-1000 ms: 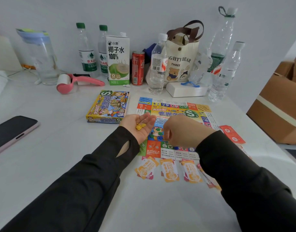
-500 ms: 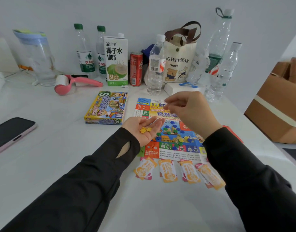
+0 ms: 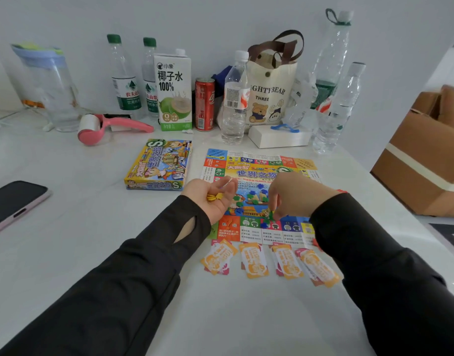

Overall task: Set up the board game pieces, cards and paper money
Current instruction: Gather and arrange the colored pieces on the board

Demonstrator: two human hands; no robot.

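The colourful paper game board (image 3: pixel 256 165) lies flat on the white table. My left hand (image 3: pixel 214 199) is palm up at the board's left edge, cupping several small yellow pieces (image 3: pixel 214 196). My right hand (image 3: pixel 292 195) reaches down over the board's middle, its fingertips pinching a small green piece (image 3: pixel 271 215). Blue and green pieces (image 3: pixel 254 197) lie scattered on the board's picture. Orange cards (image 3: pixel 254 260) sit in a row just in front of the board. The game box (image 3: pixel 159 164) rests to the left of the board.
Bottles, a coconut-water carton (image 3: pixel 173 91), a red can (image 3: pixel 204 104), a tote bag (image 3: pixel 269 93) and a white box (image 3: pixel 279 136) line the back. A pink lint roller (image 3: pixel 105 127) and a phone (image 3: pixel 13 201) lie left. Cardboard boxes (image 3: pixel 426 160) stand off the right edge.
My right hand came down from above the board's far edge to the middle and now pinches a green piece. My left hand stayed put with the yellow pieces.
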